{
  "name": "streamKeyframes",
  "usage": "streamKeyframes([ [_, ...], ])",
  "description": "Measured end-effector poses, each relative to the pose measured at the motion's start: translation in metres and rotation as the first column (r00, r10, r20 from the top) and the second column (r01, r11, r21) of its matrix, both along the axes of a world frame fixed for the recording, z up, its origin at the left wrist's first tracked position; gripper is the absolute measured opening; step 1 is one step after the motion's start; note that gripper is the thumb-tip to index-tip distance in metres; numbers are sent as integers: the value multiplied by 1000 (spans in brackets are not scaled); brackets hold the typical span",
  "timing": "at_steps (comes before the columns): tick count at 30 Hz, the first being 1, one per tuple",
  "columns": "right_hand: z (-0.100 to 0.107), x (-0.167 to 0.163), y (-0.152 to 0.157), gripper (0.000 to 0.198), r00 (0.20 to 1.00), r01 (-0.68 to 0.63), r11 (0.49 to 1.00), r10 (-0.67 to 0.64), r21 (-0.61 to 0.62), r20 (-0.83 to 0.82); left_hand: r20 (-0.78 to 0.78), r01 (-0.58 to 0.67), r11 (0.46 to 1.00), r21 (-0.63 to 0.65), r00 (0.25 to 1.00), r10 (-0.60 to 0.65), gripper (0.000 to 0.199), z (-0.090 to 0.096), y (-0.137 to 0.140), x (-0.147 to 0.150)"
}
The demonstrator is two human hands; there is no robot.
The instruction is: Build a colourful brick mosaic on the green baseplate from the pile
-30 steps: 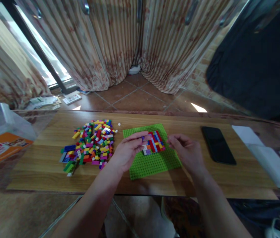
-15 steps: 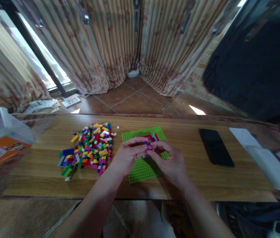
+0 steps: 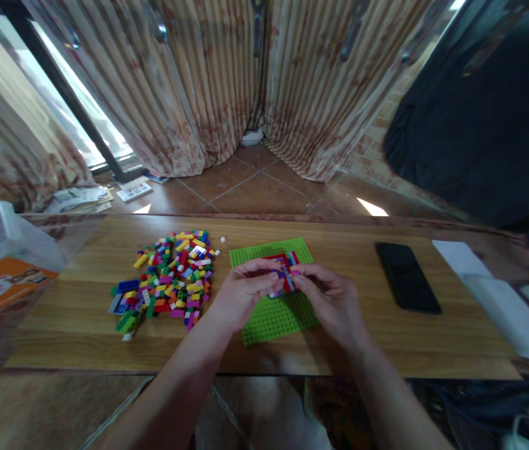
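Note:
Over the green studded baseplate, my left hand pinches a small purple toy brick between thumb and fingertips. My right hand is closed in a pinch on a small pink brick, just right of the purple one and apart from it. Beneath and behind the fingertips, a low build of red, blue and white bricks sits on the baseplate, partly covered by both hands. A large loose heap of mixed coloured bricks lies left of my left hand.
A black phone lies on the wooden table to the right, with white card or paper beyond it. At the far left stands a clear plastic tub with an orange label. Tiny white bricks lie near the heap.
My right hand has moved slightly right, away from my left. The purple and pink bricks, close together before, are now apart, and more of the red build shows between the hands.

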State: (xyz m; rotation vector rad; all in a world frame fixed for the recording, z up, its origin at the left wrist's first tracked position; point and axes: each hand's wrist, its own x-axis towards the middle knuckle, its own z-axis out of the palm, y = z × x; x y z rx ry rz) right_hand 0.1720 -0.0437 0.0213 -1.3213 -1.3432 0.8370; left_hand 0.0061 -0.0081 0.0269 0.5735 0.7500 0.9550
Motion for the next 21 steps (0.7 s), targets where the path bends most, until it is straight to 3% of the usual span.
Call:
streamKeyframes([
  [3,0,18,3,18,997,27,1000,-28,8,73,-21,-48,999,-1,999,48,23,-1,3,-4],
  [7,-1,36,2,17,958,-39,998,25,45,287,-67,-79,997,-1,995,79,19,-2,7,-8],
  [12,-6,38,-2,17,875,-151,988,117,34,470,-102,-74,997,0,992,74,17,-3,7,-9],
  [21,-9,41,-3,15,739,-204,976,105,72,665,-126,-75,997,-11,989,73,17,-2,7,-9],
])
